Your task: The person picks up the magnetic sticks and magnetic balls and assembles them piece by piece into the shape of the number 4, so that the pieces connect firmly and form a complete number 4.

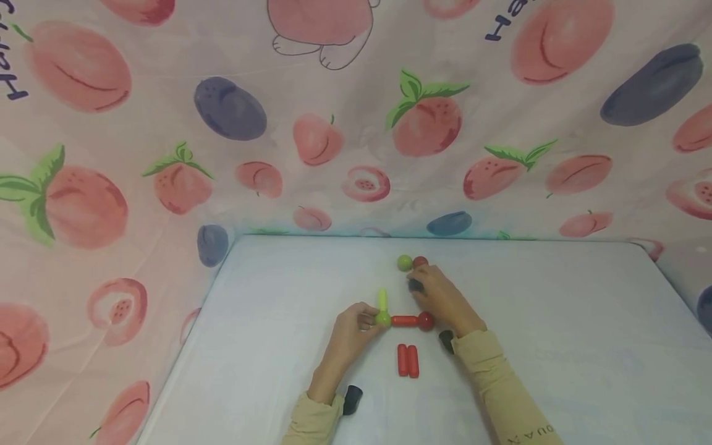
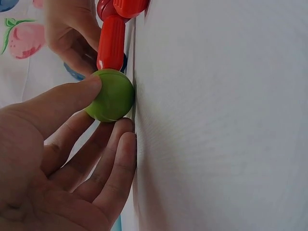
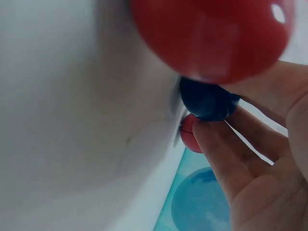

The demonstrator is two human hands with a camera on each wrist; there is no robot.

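My left hand (image 1: 350, 330) pinches a green ball (image 1: 382, 319) between thumb and fingers, low over the white table. From that ball a yellow-green rod (image 1: 382, 299) points away, and a red rod (image 1: 404, 321) runs right to a red ball (image 1: 426, 321). Beyond this joined piece, my right hand (image 1: 443, 298) holds a dark blue ball (image 1: 415, 285) in its fingers. The right wrist view shows the blue ball (image 3: 207, 100) at the fingertips, with the near red ball (image 3: 214, 38) covering part of the thumb.
Behind the right hand lie a loose green ball (image 1: 404, 262) and a second red ball (image 1: 419, 262), partly covered by its fingers. Two red rods (image 1: 408, 361) lie side by side nearer the front. Fruit-patterned cloth (image 1: 367, 148) rises along the table's back edge.
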